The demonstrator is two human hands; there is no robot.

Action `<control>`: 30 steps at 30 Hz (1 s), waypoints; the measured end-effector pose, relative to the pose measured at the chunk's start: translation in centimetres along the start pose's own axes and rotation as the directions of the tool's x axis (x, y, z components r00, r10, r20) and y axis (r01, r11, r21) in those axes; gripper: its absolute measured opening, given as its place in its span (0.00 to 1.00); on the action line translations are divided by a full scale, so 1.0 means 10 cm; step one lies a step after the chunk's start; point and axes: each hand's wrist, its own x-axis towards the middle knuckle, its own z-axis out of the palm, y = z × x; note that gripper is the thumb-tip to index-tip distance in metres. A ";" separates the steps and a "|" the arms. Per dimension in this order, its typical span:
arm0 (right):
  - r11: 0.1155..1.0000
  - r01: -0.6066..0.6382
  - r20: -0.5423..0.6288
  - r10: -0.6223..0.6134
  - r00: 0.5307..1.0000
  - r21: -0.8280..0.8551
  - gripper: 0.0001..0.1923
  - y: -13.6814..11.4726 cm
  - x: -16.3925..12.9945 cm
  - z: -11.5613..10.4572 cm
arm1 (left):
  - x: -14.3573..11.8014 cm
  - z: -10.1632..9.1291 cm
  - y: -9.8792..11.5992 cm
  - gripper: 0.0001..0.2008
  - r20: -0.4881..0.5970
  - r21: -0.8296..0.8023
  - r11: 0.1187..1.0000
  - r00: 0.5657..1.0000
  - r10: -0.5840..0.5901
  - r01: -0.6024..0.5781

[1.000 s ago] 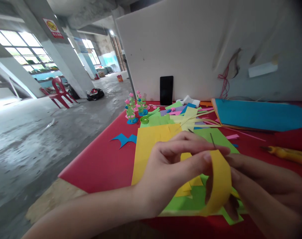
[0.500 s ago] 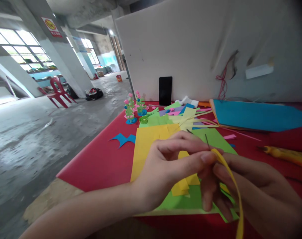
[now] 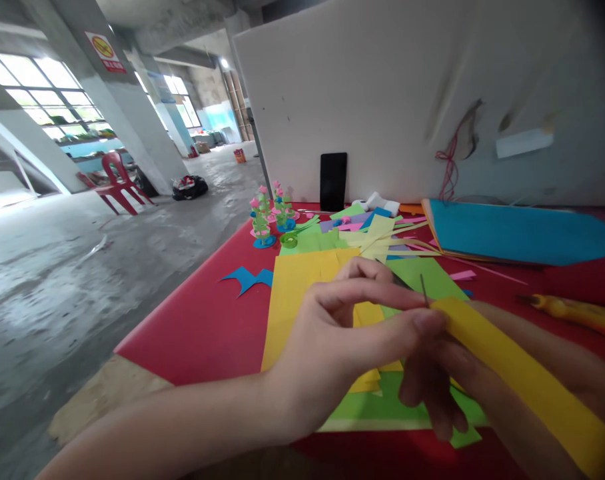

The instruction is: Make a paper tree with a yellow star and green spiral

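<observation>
My left hand (image 3: 352, 340) pinches the end of a long yellow paper strip (image 3: 522, 373) between thumb and forefinger, right at a thin dark needle tool (image 3: 424, 291). My right hand (image 3: 452, 380) sits under the strip and grips the needle tool's lower part; most of that hand is hidden by the strip. The strip runs down to the lower right, out of view. Beneath both hands lie a yellow sheet (image 3: 302, 293) and a green sheet (image 3: 382, 407) on the red table (image 3: 202, 327).
Small paper flower figures (image 3: 270, 217) and a green tape roll (image 3: 288, 241) stand at the back left. Cut strips (image 3: 377, 237), a blue scrap (image 3: 247, 278), a stack of coloured sheets (image 3: 522, 233), a yellow tool (image 3: 577, 311) and a black phone (image 3: 332, 181) against the white board surround the work spot.
The yellow strip, curled in a loop a second ago, has straightened out and now lies flat toward the lower right. Both hands stayed at the needle tool.
</observation>
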 end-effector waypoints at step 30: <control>0.922 -0.017 -0.350 -0.129 0.928 -0.386 0.08 -0.16 0.07 0.05 | 0.10 -0.05 0.06 0.03 -0.016 0.502 0.826 0.952 0.306 -0.257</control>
